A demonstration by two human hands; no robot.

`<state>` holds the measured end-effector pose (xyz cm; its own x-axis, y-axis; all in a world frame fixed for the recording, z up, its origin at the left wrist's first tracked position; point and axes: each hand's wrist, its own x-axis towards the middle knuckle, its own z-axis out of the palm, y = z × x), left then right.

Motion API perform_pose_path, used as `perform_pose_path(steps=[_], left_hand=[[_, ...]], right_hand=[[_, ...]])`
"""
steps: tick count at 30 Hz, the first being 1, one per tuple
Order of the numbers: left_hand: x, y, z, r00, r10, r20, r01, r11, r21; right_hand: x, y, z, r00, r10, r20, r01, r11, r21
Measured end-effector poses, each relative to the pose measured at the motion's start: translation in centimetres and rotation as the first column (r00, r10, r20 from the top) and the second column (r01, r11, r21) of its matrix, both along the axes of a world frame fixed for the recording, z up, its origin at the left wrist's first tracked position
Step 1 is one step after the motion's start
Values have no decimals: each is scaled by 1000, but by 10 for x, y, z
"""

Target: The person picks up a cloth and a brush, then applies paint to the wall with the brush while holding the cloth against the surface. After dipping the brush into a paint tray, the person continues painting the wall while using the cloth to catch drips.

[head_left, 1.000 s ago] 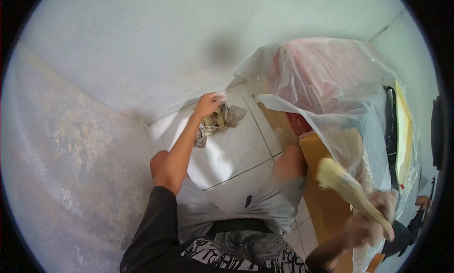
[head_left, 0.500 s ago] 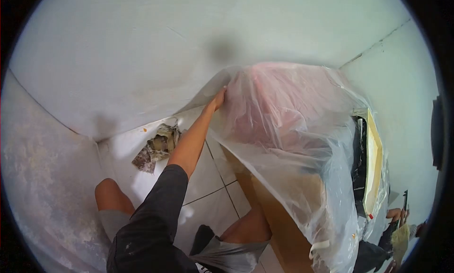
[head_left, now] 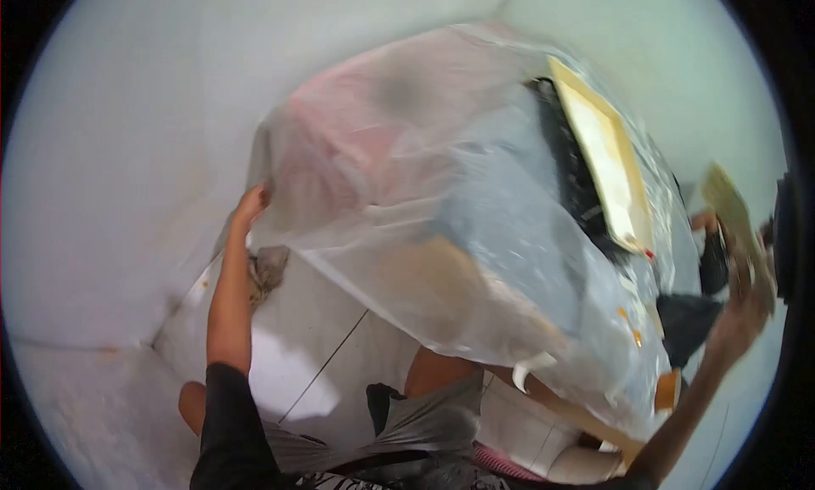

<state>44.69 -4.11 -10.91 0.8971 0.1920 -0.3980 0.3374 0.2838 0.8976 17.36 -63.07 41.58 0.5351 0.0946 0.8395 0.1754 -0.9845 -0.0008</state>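
Brush [head_left: 726, 193] in right fingers [head_left: 742, 278]

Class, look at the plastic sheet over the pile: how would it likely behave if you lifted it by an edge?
The plastic sheet is probably floppy, since it wrinkles and drapes. It looks thin, so likely light: pink and brown show through. Lifting might tip or slide the cream tray, which appears to rest on it.

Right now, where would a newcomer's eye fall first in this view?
Probably on the large, translucent plastic sheet across the middle, with a pinkish shape showing through and the left hand at its edge. Next, the shallow, pale yellow rectangular tray, right of centre. Then the brush with yellowish bristles, raised in the right hand at far right.
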Motion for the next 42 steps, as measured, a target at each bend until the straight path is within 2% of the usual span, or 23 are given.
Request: perform_pose_path(steps=[1, 3, 5, 7, 9, 10, 11, 13, 15, 16, 18, 19, 21, 25, 27, 28, 30, 33, 34, 37, 39, 40, 42], left_hand=[[-8, 10, -8, 998, -61, 14, 61, 998, 8], [-36, 17, 16, 976, -165, -144, 190, 964, 185], [-60, 19, 3, 989, -127, -69, 135, 983, 122], [-69, 42, -38, 973, -163, -161, 190, 967, 168], [-108, 34, -16, 959, -226, -169, 254, 952, 172], [-120, 69, -91, 959, -237, -154, 262, 949, 174], [-105, 87, -143, 826, -564, -1, 401, 586, 704], [-137, 88, -142, 683, -681, -264, 330, -35, 943], [-174, 96, -183, 844, -519, -135, 323, 292, 900], [-181, 89, -169, 843, -520, -138, 325, 288, 901], [-216, 56, -115, 882, -137, -450, 457, 476, 752], [-227, 45, -97, 881, -134, -454, 459, 477, 749], [-242, 33, -77, 904, -143, -404, 427, 384, 819], [-248, 53, -126, 906, -172, -386, 421, 430, 799], [-252, 63, -153, 948, -178, -262, 317, 511, 799], [-253, 63, -151, 949, -177, -260, 315, 515, 797], [-260, 67, -139, 949, -88, -303, 302, 529, 793], [-276, 53, -99, 955, 32, -294, 241, 491, 837], [-278, 49, -100, 958, 116, -261, 202, 370, 907], [-286, 49, -88, 888, 257, -380, 241, 445, 863], [-290, 59, -118, 861, 346, -373, 174, 488, 855], [-294, 58, -123, 835, 381, -397, 174, 501, 848], [-295, 58, -107, 741, 398, -541, 244, 591, 769]], right_hand=[[19, 16, -1, 975, 218, 50, -223, 963, 153], [45, 43, -3, 920, 381, 90, -384, 832, 400], [57, 55, -3, 926, 376, 17, -354, 855, 378], [81, 53, -13, 902, 431, -19, -409, 868, 282], [106, 41, -22, 901, 406, -150, -349, 887, 302], [112, 42, -24, 905, 343, -250, -249, 906, 342], [116, 44, -26, 894, 279, -351, -140, 917, 373], [129, 41, -30, 873, 203, -443, 19, 895, 446], [133, 36, -31, 880, 156, -449, 33, 922, 385], [132, 42, -32, 861, 123, -493, 86, 921, 380], [134, 45, -35, 807, 132, -576, 134, 909, 396], [135, 42, -37, 803, 134, -580, 133, 909, 395], [137, 39, -42, 811, 267, -521, 114, 800, 588], [136, 45, -43, 815, 58, -576, 202, 904, 377], [138, 33, -43, 824, 247, -511, 123, 801, 586], [136, 32, -39, 824, 246, -510, 121, 803, 583], [130, 32, -32, 899, 287, -332, 51, 683, 728], [120, 24, -30, 949, 257, -181, -31, 648, 761], [114, 27, -32, 961, 246, -131, -67, 660, 748], [108, 8, -42, 935, 163, -314, 82, 763, 641], [109, -23, -62, 950, 290, -118, -140, 731, 667], [107, -40, -65, 919, 371, -130, -235, 783, 575], [97, -21, -58, 922, 300, -246, -5, 643, 766]])
